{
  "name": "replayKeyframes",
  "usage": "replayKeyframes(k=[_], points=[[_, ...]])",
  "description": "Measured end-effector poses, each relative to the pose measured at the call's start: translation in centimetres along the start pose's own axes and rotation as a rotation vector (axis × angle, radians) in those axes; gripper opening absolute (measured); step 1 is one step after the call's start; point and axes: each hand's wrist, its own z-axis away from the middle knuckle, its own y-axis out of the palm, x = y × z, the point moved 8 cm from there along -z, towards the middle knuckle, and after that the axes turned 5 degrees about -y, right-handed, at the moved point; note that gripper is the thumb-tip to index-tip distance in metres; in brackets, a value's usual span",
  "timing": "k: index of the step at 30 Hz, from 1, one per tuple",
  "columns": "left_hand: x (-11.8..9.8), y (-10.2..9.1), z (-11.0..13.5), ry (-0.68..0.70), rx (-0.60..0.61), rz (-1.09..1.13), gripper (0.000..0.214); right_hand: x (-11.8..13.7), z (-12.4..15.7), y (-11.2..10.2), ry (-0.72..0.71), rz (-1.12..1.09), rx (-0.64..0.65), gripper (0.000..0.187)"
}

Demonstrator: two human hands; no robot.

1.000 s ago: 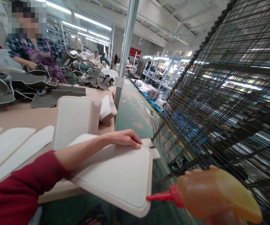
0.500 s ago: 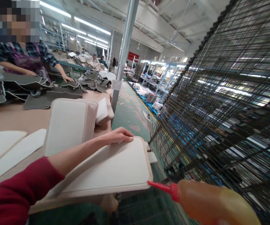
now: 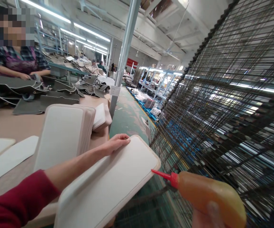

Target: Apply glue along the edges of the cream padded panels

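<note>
The left hand point(image 3: 116, 143) grips the far edge of a tilted white panel point(image 3: 110, 183), nearer the viewer than the panel stack point(image 3: 62, 129) on the surface point(image 3: 1, 125). The right hand point(image 3: 207, 217) grasps an amber bottle point(image 3: 205, 191), its red nozzle point(image 3: 163, 175) at the panel's rim. Step, presumably: edge gluing. The next move calls for steady nozzle guidance along the rim.

A white, beige-bordered panel point(image 3: 113, 180) slants past the edge of the worktop point(image 3: 32, 125), a red-nozzled amber bottle point(image 3: 208, 191) tip-first beside one rounded corner.
</note>
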Motion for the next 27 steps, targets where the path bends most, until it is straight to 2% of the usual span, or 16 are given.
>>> replayKeyframes(k=[5, 9, 13, 16, 22, 27], points=[[0.4, -0.7, 0.1, -0.005, 0.001, 0.031, 0.047, 1.5, -0.2, 2.7, 0.038, -0.156, -0.040, 0.039], [0.6, -1.2, 0.2, -0.004, 0.008, 0.032, 0.049, 2.5, -0.1, 4.6, 0.092, -0.325, -0.036, 0.043], [0.8, -1.7, 0.1, -0.020, 0.013, 0.021, 0.050, 2.7, 0.0, 5.1, 0.039, -0.266, 0.009, 0.038], [0.8, -1.8, 0.1, -0.033, 0.025, 0.010, 0.050, 2.3, 0.3, 5.4, 0.044, -0.259, 0.075, 0.049], [0.9, -2.0, 0.0, -0.081, 0.024, -0.003, 0.043, 1.5, 0.7, 5.6, 0.068, -0.198, 0.157, 0.055], [1.1, -2.2, -0.8, -0.097, 0.037, -0.009, 0.039, 1.2, 1.0, 5.6, 0.079, -0.185, 0.147, 0.064]])
